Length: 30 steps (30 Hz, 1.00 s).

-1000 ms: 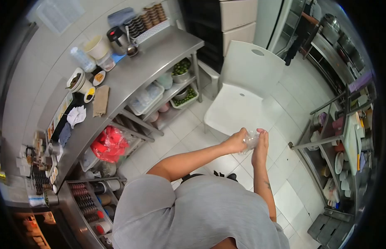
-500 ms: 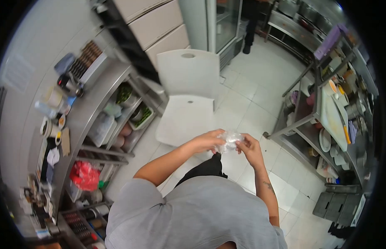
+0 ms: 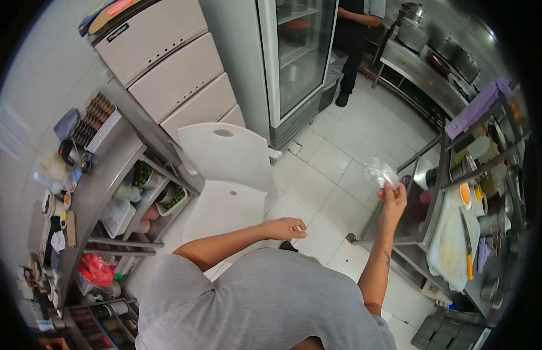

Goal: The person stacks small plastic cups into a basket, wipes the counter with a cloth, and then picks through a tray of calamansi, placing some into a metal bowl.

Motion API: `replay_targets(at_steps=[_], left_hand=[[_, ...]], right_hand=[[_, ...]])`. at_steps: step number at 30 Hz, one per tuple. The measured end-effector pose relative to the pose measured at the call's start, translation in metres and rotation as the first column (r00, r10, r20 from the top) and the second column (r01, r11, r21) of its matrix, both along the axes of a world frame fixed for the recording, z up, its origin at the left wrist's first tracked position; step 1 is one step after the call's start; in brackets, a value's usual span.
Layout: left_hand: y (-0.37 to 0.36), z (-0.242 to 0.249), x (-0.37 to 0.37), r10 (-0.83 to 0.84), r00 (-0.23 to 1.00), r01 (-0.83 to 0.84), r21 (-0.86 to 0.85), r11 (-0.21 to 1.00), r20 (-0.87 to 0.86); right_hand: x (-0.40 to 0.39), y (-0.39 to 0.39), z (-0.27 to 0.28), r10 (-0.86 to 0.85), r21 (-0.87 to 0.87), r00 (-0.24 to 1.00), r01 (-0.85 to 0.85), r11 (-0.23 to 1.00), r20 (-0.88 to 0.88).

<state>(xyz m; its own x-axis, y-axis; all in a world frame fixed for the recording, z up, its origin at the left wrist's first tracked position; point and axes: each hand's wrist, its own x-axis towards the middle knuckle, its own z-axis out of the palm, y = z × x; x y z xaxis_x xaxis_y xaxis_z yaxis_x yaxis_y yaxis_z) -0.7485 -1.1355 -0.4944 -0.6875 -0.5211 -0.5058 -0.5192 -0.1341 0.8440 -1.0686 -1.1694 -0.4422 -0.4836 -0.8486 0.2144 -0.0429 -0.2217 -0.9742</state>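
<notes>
Much open floor [image 3: 335, 154] beyond clear plastic [image 3: 380, 173] in right hand [image 3: 393, 204].

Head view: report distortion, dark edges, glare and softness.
In the head view, lens distortion bows the left counter and the corners fall black; same view: glints brighten the clear plastic in the right hand, and the clutter at far left looks soft.

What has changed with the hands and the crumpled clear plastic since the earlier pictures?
The left hand has let go of the crumpled clear plastic; the right hand alone now holds it, out to the right. The camera view has shifted. Unchanged: the white plastic chair in place, the orange-handled knife on the pale cutting board.
</notes>
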Motion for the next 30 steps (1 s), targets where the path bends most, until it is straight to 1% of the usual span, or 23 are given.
replay_targets(at_steps=[3, 4, 7, 8, 9, 10, 12, 14, 17, 20, 21, 23, 24, 25, 26, 27, 28, 29, 30], left_hand=[[-0.030, -0.007, -0.022, -0.150, 0.988, 0.154, -0.117, 0.981, 0.041], [-0.041, -0.009, -0.027, -0.189, 0.981, 0.194, -0.150, 0.969, 0.053], [-0.076, -0.017, -0.039, -0.176, 0.979, 0.198, -0.258, 0.946, 0.106], [-0.087, -0.018, -0.044, -0.120, 0.984, 0.153, -0.283, 0.947, 0.128], [-0.099, -0.019, -0.048, -0.071, 0.989, 0.104, -0.266, 0.958, 0.127], [-0.112, -0.019, -0.051, -0.022, 0.992, 0.053, -0.252, 0.966, 0.126], [-0.141, -0.024, -0.056, 0.079, 0.986, -0.040, -0.251, 0.967, 0.147], [-0.168, -0.036, -0.056, 0.191, 0.963, -0.133, -0.282, 0.950, 0.188], [-0.211, -0.039, -0.067, 0.316, 0.894, -0.196, -0.357, 0.913, 0.317], [-0.242, -0.027, -0.087, 0.426, 0.847, -0.313, -0.350, 0.883, 0.319], [-0.251, -0.027, -0.094, 0.435, 0.832, -0.327, -0.330, 0.886, 0.344], [-0.258, -0.030, -0.104, 0.486, 0.778, -0.396, -0.290, 0.871, 0.399], [-0.259, -0.034, -0.108, 0.492, 0.748, -0.404, -0.282, 0.870, 0.444], [-0.258, -0.039, -0.110, 0.514, 0.718, -0.432, -0.278, 0.858, 0.469], [-0.256, -0.045, -0.112, 0.530, 0.691, -0.456, -0.272, 0.847, 0.492], [-0.254, -0.051, -0.115, 0.540, 0.668, -0.475, -0.266, 0.839, 0.511], [-0.249, -0.056, -0.118, 0.568, 0.641, -0.511, -0.265, 0.818, 0.517], [-0.243, -0.062, -0.120, 0.581, 0.605, -0.546, -0.248, 0.801, 0.545], [-0.237, -0.068, -0.122, 0.584, 0.573, -0.572, -0.228, 0.787, 0.575]], right_hand=[[-0.041, -0.031, -0.022, -0.140, 0.012, 0.986, 0.140, 0.990, 0.088], [-0.051, -0.044, -0.027, -0.173, 0.002, 0.981, 0.174, 0.985, 0.093], [-0.073, -0.092, -0.040, -0.256, -0.019, 0.962, 0.259, 0.966, 0.097], [-0.079, -0.112, -0.040, -0.279, -0.029, 0.956, 0.283, 0.959, 0.095], [-0.085, -0.132, -0.038, -0.301, -0.039, 0.949, 0.305, 0.952, 0.091], [-0.091, -0.156, -0.034, -0.298, -0.029, 0.952, 0.300, 0.953, 0.063], [-0.099, -0.214, -0.025, -0.294, -0.061, 0.955, 0.296, 0.953, 0.045], [-0.110, -0.285, -0.020, -0.276, -0.100, 0.961, 0.275, 0.956, 0.005], [-0.123, -0.403, -0.027, -0.276, -0.089, 0.960, 0.278, 0.956, 0.034], [-0.136, -0.515, -0.044, -0.246, -0.094, 0.968, 0.241, 0.966, -0.043], [-0.140, -0.555, -0.052, -0.227, -0.091, 0.972, 0.221, 0.971, -0.064], [-0.144, -0.628, -0.060, -0.228, -0.025, 0.952, 0.228, 0.973, -0.205], [-0.159, -0.680, -0.078, -0.160, 0.003, 0.958, 0.165, 0.986, -0.239], [-0.168, -0.735, -0.097, -0.222, -0.067, 0.893, 0.213, 0.975, -0.391], [-0.147, -0.759, -0.082, -0.314, -0.046, 0.846, 0.327, 0.944, -0.430], [-0.180, -0.853, -0.133, -0.255, -0.149, 0.842, 0.208, 0.967, -0.476], [-0.177, -0.904, -0.141, -0.019, -0.019, 0.930, 0.013, 1.000, -0.366], [-0.158, -0.938, -0.135, 0.207, 0.096, 0.951, -0.190, 0.977, -0.228], [-0.129, -0.951, -0.124, 0.359, 0.264, 0.912, -0.304, 0.915, -0.196]])
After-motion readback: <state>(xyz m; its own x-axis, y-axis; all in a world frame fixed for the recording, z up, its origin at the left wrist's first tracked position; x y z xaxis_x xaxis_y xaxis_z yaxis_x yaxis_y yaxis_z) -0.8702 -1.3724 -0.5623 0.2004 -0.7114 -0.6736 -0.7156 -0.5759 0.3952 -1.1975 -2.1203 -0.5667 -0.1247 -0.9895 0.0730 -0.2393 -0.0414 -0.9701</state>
